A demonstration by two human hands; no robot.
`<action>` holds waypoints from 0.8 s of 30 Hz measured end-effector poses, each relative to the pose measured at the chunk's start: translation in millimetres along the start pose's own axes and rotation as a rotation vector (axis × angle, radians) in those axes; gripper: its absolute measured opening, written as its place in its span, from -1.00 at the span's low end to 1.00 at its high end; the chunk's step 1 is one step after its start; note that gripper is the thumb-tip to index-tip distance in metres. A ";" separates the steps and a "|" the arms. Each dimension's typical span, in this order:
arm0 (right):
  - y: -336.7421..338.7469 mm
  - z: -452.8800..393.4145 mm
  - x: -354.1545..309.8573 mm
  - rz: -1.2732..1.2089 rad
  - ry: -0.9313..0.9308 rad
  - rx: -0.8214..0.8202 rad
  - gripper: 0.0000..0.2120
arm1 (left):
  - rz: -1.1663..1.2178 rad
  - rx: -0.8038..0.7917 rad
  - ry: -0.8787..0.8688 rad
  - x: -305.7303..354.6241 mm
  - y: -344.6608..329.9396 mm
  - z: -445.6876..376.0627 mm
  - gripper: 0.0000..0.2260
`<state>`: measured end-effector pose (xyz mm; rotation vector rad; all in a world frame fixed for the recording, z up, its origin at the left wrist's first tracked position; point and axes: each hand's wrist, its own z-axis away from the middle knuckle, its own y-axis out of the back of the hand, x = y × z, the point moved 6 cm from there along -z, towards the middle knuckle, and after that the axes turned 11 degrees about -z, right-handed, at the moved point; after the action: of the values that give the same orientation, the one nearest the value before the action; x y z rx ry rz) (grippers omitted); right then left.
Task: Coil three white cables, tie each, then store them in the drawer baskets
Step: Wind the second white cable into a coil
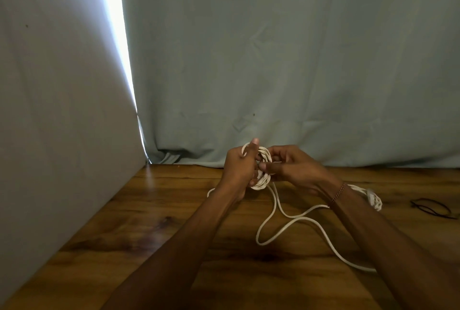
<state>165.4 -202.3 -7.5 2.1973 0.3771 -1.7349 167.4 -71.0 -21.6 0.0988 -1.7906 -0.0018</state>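
- The left hand (240,167) is closed around a small coil of white cable (263,167), held up just above the wooden table (149,222); its fingers pass through the loops and one finger points upward past the top of the coil
- The right hand (293,166) is partly closed, thumb and fingers pinching the same coil from the other side; it appears to be laying on or steadying a turn, though the exact contact is hard to tell
- The coil is not finished; a long loose tail (281,225) of the same cable runs down from the hands, wanders across the table in slack bends and leaves the view under the right forearm; by my judgement a good share of this cable is yet to be wound
- No tie is visible on the coil in hand; tying it looks like a step not yet done
- A second white bundle (373,200) lies on the table just behind the right wrist; whether it is tied, or a separate cable at all, cannot be told
- Thin dark loops (433,207) lie near the right edge of the table, possibly ties; too small to be sure
- No third cable, drawer or baskets are in view; storing appears wholly ahead
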 end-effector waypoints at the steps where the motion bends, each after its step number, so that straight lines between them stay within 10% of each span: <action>1: -0.3 0.1 -3.1 0.000 0.002 -0.013 -0.76 | -0.013 0.011 -0.007 2.1 0.2 -0.3 -0.61; 24: -21.7 -7.4 15.2 -0.721 0.144 0.316 -0.67 | -0.041 0.225 -0.206 15.6 22.1 -7.5 -0.61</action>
<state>166.9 -179.3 -22.4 2.6223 1.1123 -2.0913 169.9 -49.7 -3.6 0.3058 -1.9899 0.1654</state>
